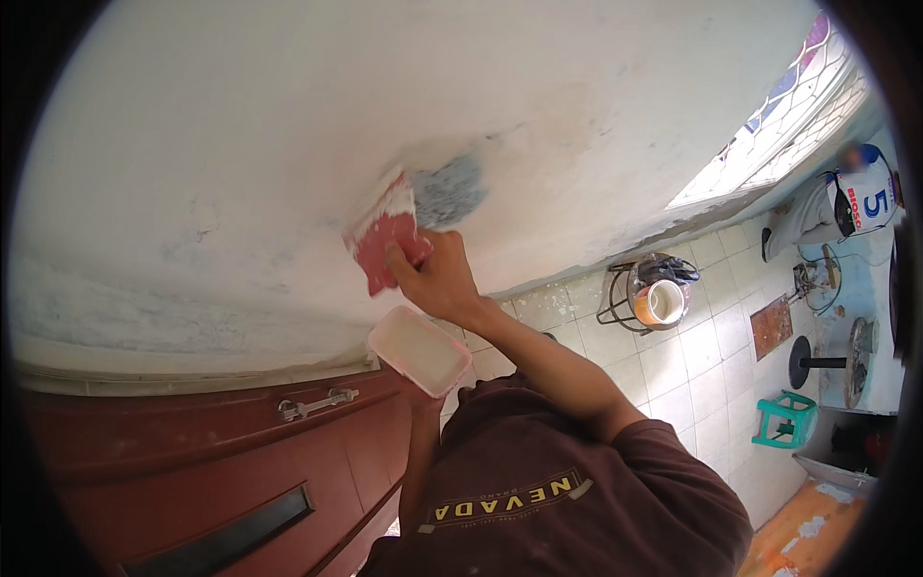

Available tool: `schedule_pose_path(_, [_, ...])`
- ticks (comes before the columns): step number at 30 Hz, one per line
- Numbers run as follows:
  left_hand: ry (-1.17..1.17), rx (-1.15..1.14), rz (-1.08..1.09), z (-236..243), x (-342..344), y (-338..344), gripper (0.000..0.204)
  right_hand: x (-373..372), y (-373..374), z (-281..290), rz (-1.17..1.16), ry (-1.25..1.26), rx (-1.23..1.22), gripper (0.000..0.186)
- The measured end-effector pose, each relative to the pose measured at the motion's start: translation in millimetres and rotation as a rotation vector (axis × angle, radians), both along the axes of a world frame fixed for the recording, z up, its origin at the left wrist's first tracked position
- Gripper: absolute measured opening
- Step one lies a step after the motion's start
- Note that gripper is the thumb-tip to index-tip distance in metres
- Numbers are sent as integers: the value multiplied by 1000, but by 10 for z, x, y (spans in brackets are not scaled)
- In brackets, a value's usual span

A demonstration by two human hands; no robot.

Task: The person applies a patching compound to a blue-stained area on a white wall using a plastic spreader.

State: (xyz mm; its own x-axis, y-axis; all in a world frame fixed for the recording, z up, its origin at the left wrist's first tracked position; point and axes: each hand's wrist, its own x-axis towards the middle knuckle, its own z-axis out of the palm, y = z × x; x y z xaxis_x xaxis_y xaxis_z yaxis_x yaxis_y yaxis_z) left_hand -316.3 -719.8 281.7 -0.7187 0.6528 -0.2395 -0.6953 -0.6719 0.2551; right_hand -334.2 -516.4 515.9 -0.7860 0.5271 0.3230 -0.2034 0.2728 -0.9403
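My right hand (442, 279) grips a red putty spreader (385, 245), whose far edge is smeared with white putty and lies against the white wall (288, 115). Right beside the blade is a rough grey-blue patch (450, 189) on that wall. Below the spreader, my left hand (411, 389) supports a shallow pink-rimmed plastic tub (420, 352) from underneath. Pale putty or a similar off-white paste fills the tub. Most of the left hand's fingers are hidden behind it.
A brown door (240, 452) with a metal bolt (317, 405) is close on the left. To the right, an orange-and-white bucket (661, 304) rests on a dark stool on the tiled floor (687, 361). Further right are a green plastic stool (785, 419) and a grilled window (779, 115).
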Motion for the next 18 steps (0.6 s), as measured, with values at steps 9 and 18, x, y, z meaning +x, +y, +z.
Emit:
schedule_pose_path(9, [17, 228, -51, -58, 183, 241, 81, 881, 1388, -2234, -307, -447, -257, 35])
schedule_pose_path(18, [115, -235, 277, -444, 493, 874, 74, -192, 260, -109, 90, 154, -75, 32])
